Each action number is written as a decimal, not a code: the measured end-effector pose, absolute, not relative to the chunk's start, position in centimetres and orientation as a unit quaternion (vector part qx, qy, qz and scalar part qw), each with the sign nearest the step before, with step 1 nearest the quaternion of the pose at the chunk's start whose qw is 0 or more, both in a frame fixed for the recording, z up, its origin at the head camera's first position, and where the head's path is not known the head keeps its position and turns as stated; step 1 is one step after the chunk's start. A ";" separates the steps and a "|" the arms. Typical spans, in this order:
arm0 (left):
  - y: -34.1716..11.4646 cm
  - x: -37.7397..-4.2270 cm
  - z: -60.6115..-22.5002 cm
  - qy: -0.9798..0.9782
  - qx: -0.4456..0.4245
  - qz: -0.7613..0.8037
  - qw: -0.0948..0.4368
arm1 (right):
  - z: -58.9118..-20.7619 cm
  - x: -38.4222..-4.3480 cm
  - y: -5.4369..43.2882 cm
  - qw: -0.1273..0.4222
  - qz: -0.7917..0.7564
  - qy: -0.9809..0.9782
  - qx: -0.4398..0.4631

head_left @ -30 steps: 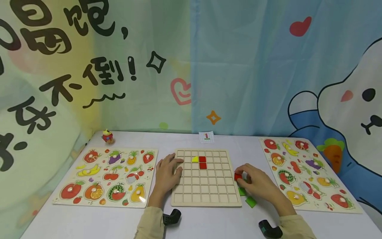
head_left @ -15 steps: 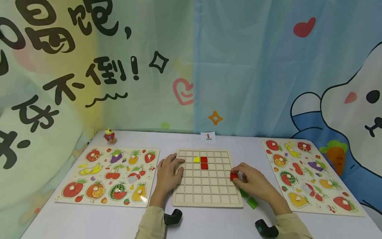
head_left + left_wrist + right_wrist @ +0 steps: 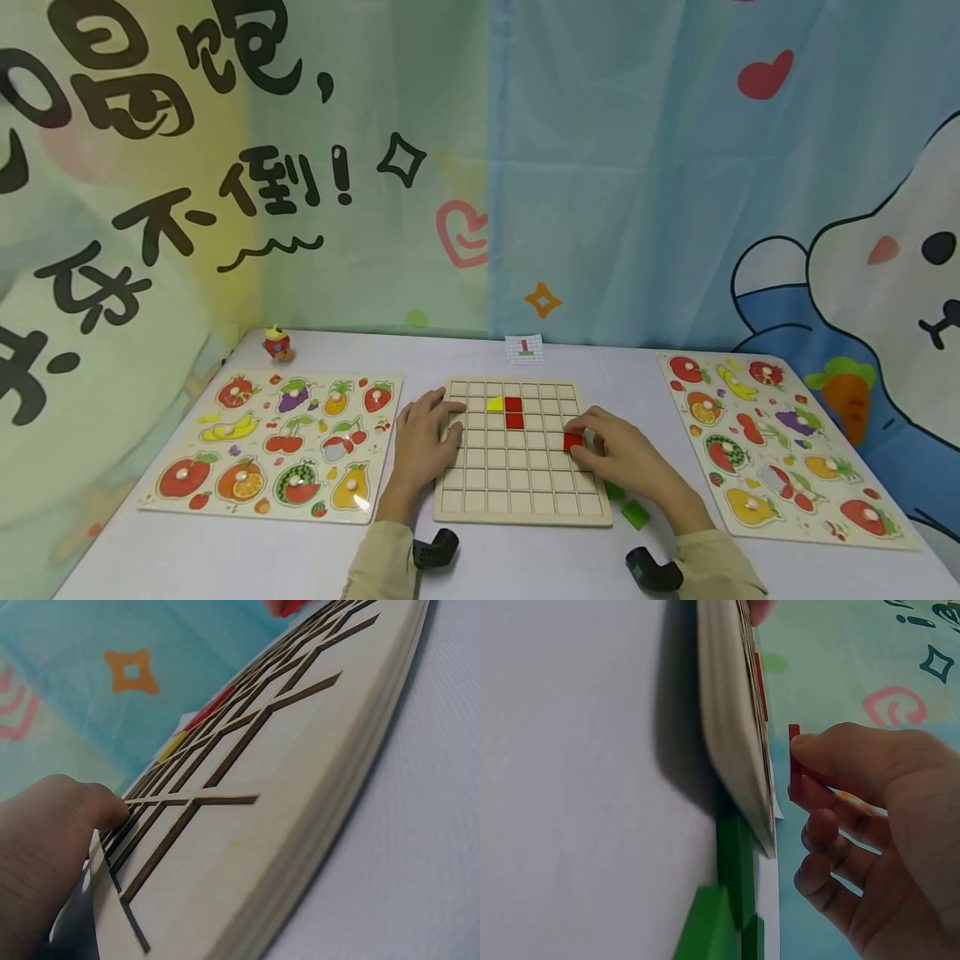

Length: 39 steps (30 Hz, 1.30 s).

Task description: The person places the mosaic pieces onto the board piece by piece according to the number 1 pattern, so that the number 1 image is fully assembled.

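A wooden grid board (image 3: 517, 482) lies in the middle of the table. My left hand (image 3: 424, 442) rests along its left side, fingers relaxed, fingertips over the edge squares. Between thumb and fingers of my right hand (image 3: 618, 450) I pinch a red square tile (image 3: 572, 442), above the board's right columns. In the right wrist view this tile (image 3: 795, 761) stands edge-on, apart from the board's surface. Two red tiles (image 3: 513, 412), one in front of the other, sit in the upper squares, with a yellow piece (image 3: 495, 404) left of the farther one.
Green tiles (image 3: 635, 514) lie by the board's lower right side, partly under my right hand. Fruit puzzle boards flank it at left (image 3: 285, 450) and right (image 3: 787, 454). Behind are a small pattern card (image 3: 524, 350) and a toy figure (image 3: 277, 344). A printed curtain (image 3: 577, 167) closes the back.
My right hand has carried the red tile leftward, from beside the board's right edge to over its right columns. The left hand stays in place on the board.
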<state>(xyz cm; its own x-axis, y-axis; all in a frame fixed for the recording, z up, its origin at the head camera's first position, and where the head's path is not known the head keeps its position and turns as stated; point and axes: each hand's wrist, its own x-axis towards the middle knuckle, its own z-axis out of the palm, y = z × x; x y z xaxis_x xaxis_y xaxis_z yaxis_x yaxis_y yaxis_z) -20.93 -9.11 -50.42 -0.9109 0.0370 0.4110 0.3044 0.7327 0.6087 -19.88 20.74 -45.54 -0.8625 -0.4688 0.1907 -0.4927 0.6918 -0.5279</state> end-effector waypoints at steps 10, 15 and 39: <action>-9.2 -21.0 -50.5 -0.910 -0.097 -0.353 0.195 | -45.5 -20.3 19.1 0.006 0.288 -0.925 0.250; -9.2 -21.0 -50.6 -0.906 -0.099 -0.359 0.202 | -45.5 -20.5 18.3 0.006 0.285 -0.925 0.251; -9.3 -21.1 -50.6 -0.910 -0.093 -0.352 0.198 | -45.8 -21.8 14.5 -0.010 0.284 -0.917 0.279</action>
<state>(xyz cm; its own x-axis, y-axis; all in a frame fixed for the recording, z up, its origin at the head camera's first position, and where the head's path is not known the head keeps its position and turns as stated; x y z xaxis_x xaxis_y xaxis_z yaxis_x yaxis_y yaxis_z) -21.15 -9.26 -50.57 -0.9042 0.0298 0.4260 0.3088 0.7345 0.6042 -21.78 14.53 -45.78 -0.8444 -0.5170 0.1406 -0.5060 0.6834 -0.5263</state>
